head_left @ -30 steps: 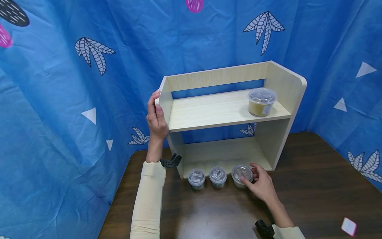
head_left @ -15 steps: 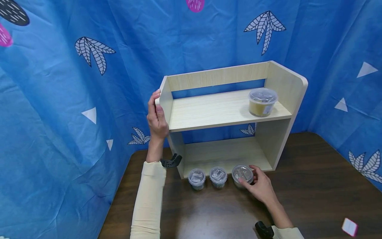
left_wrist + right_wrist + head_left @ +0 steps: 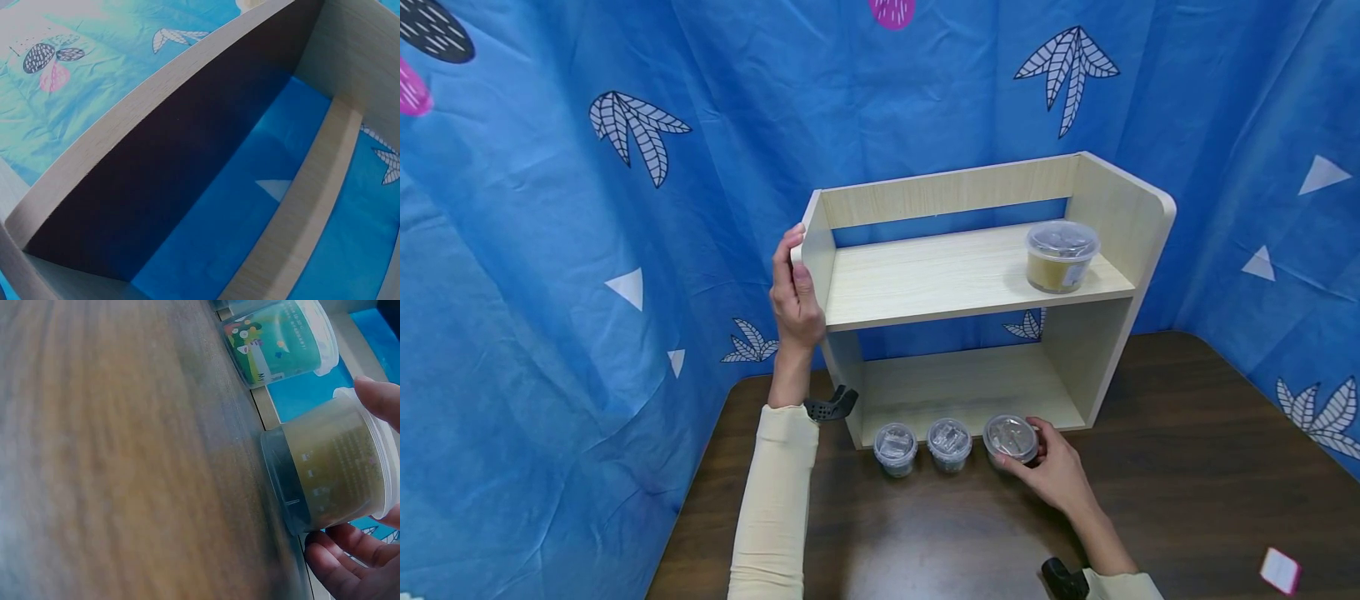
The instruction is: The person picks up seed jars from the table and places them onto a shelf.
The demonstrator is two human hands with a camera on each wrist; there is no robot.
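My left hand (image 3: 796, 304) holds the left side panel of a pale wooden two-tier shelf (image 3: 917, 271), thumb at its front edge; the left wrist view shows the shelf's boards (image 3: 100, 150) but not the hand. My right hand (image 3: 1060, 475) grips a round clear plastic tub (image 3: 1011, 437) with a lid, at the shelf's front edge. In the right wrist view, the thumb lies at the lid and fingers sit along the other side of this tub (image 3: 337, 465). To its left stand two smaller lidded tubs, one in the middle (image 3: 949, 443) and one farther left (image 3: 895, 448).
A larger lidded tub (image 3: 1062, 257) with yellowish contents stands at the right of the upper tier. The shelf rests on a dark wooden table (image 3: 925, 533). Blue patterned cloth (image 3: 700, 233) hangs behind and at the sides.
The thumb of my right hand has shifted slightly left and down along the tub's front. My left hand stays on the shelf panel, and the tubs stand about where they were.
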